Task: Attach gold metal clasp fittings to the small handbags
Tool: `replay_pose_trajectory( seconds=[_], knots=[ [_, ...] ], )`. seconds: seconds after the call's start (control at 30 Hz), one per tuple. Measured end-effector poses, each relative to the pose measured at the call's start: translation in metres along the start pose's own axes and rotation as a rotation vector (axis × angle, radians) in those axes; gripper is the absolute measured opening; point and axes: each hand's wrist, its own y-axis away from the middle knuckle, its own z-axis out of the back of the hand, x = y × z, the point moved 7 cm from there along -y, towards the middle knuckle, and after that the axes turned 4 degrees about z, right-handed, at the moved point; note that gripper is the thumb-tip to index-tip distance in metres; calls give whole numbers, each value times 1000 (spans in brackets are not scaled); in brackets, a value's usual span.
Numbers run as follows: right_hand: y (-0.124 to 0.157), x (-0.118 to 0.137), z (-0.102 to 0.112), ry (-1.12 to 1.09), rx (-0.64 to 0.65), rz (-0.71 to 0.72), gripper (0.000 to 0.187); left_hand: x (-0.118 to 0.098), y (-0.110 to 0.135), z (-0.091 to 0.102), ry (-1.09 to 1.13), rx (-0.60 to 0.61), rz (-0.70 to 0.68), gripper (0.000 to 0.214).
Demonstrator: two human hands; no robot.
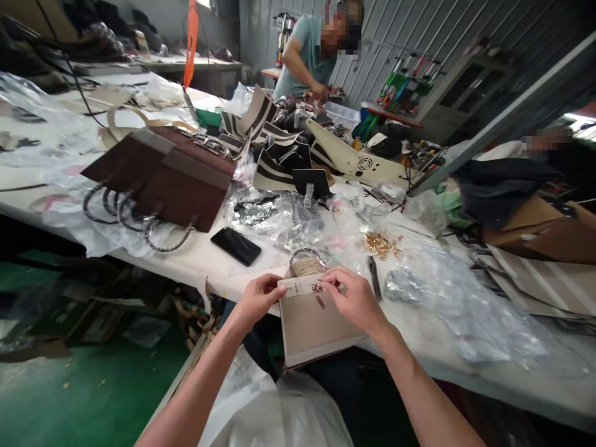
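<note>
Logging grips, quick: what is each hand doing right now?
Left hand: closed on the top left edge of the beige rectangular handbag.
Right hand: pinching the small metal clasp on its flap.

The left forearm [205,385] and right forearm [419,391], both bare, reached forward from the lower edge and converged slightly. The left hand [255,299] was curled, its thumb and fingertips pinched together. The right hand [357,299] faced it, palm down, with thumb and forefinger closed in a fine pinch.
</note>
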Motion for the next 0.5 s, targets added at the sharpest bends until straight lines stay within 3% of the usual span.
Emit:
replay_pose_trajectory(
  seconds=[0.13, 0.27, 0.4, 0.5],
  knots=[
    [0, -4, -15, 9, 55, -51, 14, 0, -5, -1, -32, -4, -32, 32],
    [-6, -3, -28, -2, 41, -117, 4, 2, -3, -2, -141, -107, -72, 20],
    [-13, 10, -44, 7, 120, -112, 43, 1, 1, -6, -237, -195, -96, 14],
    [-18, 24, -55, 133, 217, -19, 36, -2, 3, -9, -279, -212, -144, 11]
  ],
)
